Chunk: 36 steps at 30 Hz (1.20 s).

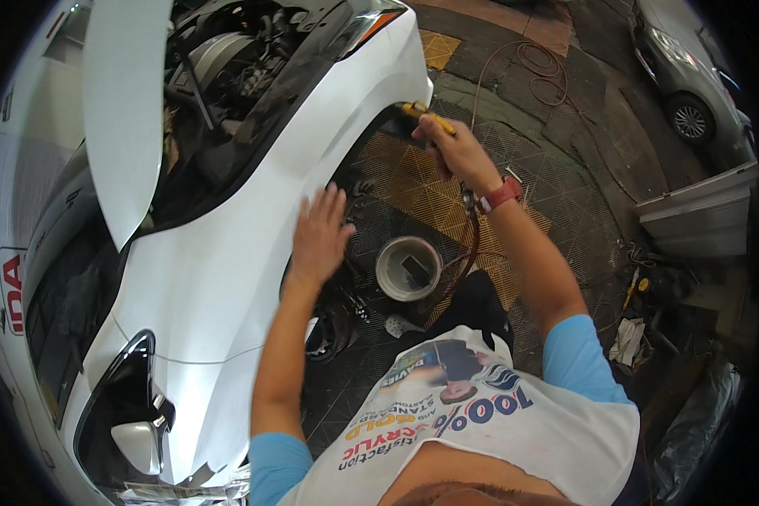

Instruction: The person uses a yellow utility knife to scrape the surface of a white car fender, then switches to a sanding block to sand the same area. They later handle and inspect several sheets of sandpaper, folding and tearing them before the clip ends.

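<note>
My right hand [457,156] is closed around a yellow air tool [437,123], with a hose [474,244] hanging below the wrist. The tool's head is beside the front end of the wheel arch on a white car fender [253,190]; whether it touches the fender, I cannot tell. My left hand [319,236] lies with fingers stretched out at the fender's lower edge, over the wheel opening. Under the arch, a dark wheel hub [333,325] shows in part near my left forearm.
A round bucket [388,270] holding a dark rectangular piece stands on the floor between my arms. The raised hood [122,110] and engine bay [244,72] are at the far left. Coiled red hose [540,63], a silver car [679,59] and a white panel [700,211] are at right.
</note>
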### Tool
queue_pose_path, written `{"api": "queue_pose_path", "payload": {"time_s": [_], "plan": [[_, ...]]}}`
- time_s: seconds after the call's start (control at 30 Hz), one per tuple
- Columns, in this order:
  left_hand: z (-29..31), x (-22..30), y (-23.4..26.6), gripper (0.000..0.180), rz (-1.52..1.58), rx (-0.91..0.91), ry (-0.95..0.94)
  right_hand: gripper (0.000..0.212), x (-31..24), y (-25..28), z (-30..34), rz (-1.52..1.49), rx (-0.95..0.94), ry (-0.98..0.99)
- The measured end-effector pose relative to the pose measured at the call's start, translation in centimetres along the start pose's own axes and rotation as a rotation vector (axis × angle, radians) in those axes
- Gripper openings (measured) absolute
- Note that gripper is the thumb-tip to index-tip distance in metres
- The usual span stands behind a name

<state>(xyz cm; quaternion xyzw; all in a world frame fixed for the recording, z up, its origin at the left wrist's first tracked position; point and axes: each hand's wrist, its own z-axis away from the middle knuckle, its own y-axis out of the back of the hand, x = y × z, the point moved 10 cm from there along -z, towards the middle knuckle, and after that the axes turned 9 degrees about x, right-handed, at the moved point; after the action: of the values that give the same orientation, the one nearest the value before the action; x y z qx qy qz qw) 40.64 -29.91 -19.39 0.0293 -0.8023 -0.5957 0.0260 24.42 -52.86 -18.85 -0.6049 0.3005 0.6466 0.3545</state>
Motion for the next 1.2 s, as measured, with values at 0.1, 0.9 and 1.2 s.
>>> {"api": "queue_pose_path", "payload": {"time_s": [0.1, 0.9, 1.2], "plan": [[-11.4, -2.8, -1.0, 0.087, -0.297, 0.033, -0.072, 0.053, 0.2, 2.0, -0.6, -0.044, -0.034, -0.01], [-35.5, 0.5, -27.4, 0.104, -0.736, -0.477, -0.253, 0.044, 9.3, 13.0, -8.7, -0.2, -0.245, -0.294], [-12.0, -3.2, -19.6, 0.105, -0.667, -0.617, -0.192, 0.043, 6.5, 3.0, -7.6, -0.201, -0.452, -0.292]]}}
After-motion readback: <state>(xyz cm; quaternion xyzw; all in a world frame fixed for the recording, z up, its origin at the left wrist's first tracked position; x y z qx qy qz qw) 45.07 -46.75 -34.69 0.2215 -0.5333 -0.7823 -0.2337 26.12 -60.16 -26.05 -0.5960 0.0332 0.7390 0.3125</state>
